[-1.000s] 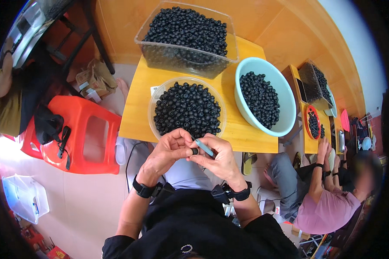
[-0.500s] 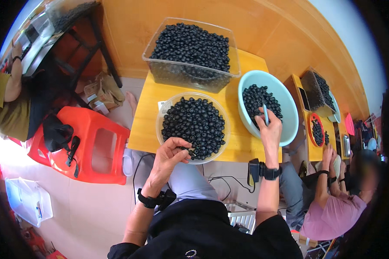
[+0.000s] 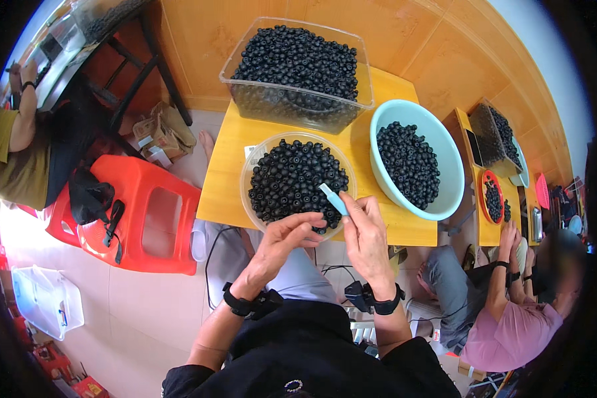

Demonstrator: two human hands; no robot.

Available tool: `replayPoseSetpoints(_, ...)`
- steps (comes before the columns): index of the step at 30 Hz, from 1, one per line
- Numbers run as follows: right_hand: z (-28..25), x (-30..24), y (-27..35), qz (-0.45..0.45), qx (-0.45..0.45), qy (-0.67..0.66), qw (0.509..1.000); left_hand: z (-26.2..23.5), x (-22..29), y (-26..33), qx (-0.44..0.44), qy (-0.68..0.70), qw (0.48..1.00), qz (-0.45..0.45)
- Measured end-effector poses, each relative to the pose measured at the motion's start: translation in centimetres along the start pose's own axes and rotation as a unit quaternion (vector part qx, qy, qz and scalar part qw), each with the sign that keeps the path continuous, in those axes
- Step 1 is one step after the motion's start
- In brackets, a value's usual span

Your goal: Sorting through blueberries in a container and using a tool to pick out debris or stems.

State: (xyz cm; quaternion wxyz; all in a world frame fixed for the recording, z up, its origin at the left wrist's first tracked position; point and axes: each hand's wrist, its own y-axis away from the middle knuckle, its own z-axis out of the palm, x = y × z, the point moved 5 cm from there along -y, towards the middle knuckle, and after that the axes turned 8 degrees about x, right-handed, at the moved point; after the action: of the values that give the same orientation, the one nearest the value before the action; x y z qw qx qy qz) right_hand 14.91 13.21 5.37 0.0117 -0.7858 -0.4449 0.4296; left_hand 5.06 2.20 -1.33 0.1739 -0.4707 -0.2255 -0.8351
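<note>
A round clear bowl (image 3: 251, 215) heaped with black round beads with holes (image 3: 298, 174) stands at the table's front edge. Over its near rim is my left hand (image 3: 282, 245), its fingers curled and pinched together; whatever is between the fingertips is too small to make out. My right hand (image 3: 367, 242) grips a slim light-blue tool (image 3: 335, 199) with a pale tip that slants up and left over the beads. To the right is a light-blue basin (image 3: 450, 176) with more black beads inside, and neither hand touches it.
Behind the bowl stands a large clear bin (image 3: 292, 109) full of black beads on the yellow table (image 3: 225, 192). A red stool (image 3: 136, 219) is at the left. People sit at both sides, the right one by a red tray (image 3: 485, 180) of beads. Cables hang below the table.
My right hand has left the light-blue basin and moved left and nearer, bringing the tool to the round bowl. My left hand has shifted slightly right. The view has shifted slightly.
</note>
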Motion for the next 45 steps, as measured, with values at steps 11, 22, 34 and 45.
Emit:
replayPoseSetpoints(11, 3.7, -1.1, 2.1, 0.066, 0.001, -0.176, 0.982, -0.4, 0.1, -0.2, 0.063, 0.06, 0.996, 0.026)
replayPoseSetpoints(22, 4.1, -1.5, 2.3, 0.074, 0.014, -0.206, 0.976, -0.6, -1.8, -0.2, 0.078, 0.072, 0.994, -0.018)
replayPoseSetpoints(34, -9.5, -6.2, 1.9, -0.405, 0.134, 0.074, 0.901, -2.7, -2.3, -0.3, 0.136, 0.106, 0.983, -0.057)
replayPoseSetpoints(45, -13.3, -9.1, 0.6, -0.511, 0.009, -0.034, 0.859, -2.8, -2.9, -0.9, 0.117, 0.048, 0.991, -0.04)
